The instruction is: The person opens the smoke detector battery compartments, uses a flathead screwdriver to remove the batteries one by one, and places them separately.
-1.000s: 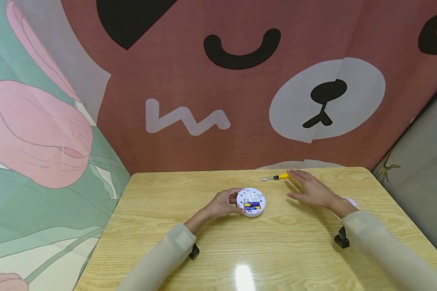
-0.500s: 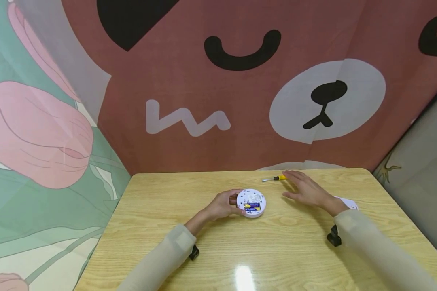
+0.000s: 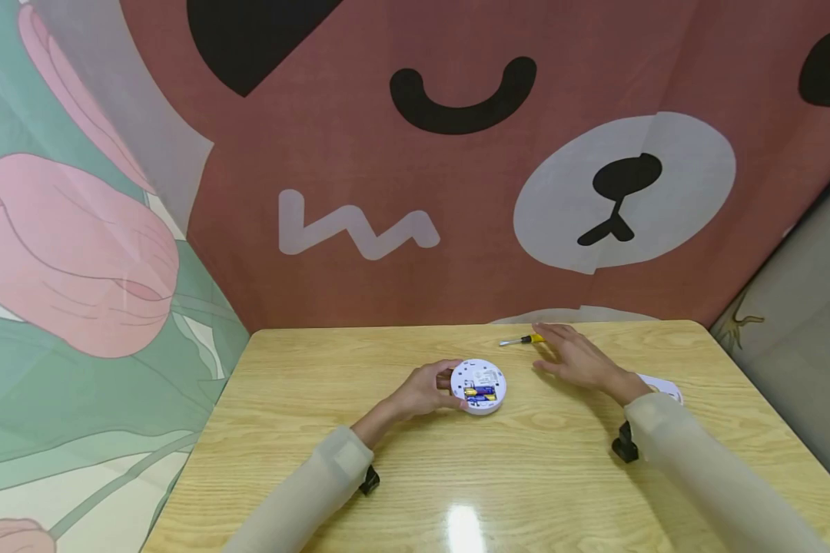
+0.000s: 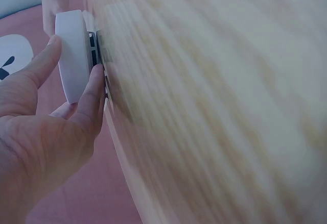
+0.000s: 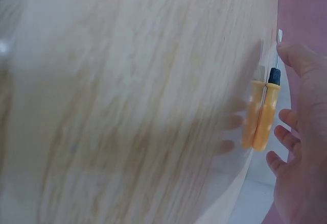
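Head: high, facing forward-down over desk [image 3: 526, 476]
Left wrist: close, sideways, toward disc [image 4: 73, 55]
Right wrist: close, sideways, toward screwdriver [image 5: 270, 100]
Shared with head: disc, screwdriver

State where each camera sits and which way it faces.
Head: worn on the head, facing forward and down over the table; sleeves, left hand, right hand show.
Left wrist: on that wrist, facing left hand holding white device; part of right hand shows.
Right wrist: on that wrist, facing right hand beside screwdriver.
Head and right wrist share screwdriver.

Wooden table [image 3: 526, 468], glossy reflection [image 3: 465, 528] | reddish back wall [image 3: 360, 153], bear face [image 3: 581, 169] print | left wall [image 3: 104, 415], pink flowers [image 3: 83, 253]
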Available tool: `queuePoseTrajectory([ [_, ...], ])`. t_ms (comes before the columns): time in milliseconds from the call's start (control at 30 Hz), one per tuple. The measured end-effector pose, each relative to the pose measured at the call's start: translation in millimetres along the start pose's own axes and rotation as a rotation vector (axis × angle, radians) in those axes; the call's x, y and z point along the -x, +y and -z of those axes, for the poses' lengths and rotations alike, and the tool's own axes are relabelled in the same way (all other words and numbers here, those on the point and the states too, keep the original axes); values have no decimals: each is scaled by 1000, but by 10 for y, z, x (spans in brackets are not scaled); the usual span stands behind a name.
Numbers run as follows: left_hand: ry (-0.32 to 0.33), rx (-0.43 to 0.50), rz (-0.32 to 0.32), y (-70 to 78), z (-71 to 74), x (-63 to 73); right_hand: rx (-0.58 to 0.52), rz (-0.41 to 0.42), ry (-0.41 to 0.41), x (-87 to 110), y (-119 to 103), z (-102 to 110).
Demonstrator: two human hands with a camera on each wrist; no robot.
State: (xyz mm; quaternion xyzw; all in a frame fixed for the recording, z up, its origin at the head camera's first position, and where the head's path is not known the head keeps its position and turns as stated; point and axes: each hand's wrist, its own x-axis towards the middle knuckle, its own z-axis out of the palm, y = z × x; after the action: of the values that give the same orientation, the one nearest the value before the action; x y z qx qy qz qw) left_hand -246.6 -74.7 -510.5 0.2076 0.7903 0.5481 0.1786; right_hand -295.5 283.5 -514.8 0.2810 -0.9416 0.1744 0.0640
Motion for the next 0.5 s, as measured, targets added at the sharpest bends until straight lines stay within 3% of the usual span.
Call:
queuePoseTrajectory([
  [500, 9, -1, 15, 14, -6, 2, 2, 22, -10, -91, 13, -75],
])
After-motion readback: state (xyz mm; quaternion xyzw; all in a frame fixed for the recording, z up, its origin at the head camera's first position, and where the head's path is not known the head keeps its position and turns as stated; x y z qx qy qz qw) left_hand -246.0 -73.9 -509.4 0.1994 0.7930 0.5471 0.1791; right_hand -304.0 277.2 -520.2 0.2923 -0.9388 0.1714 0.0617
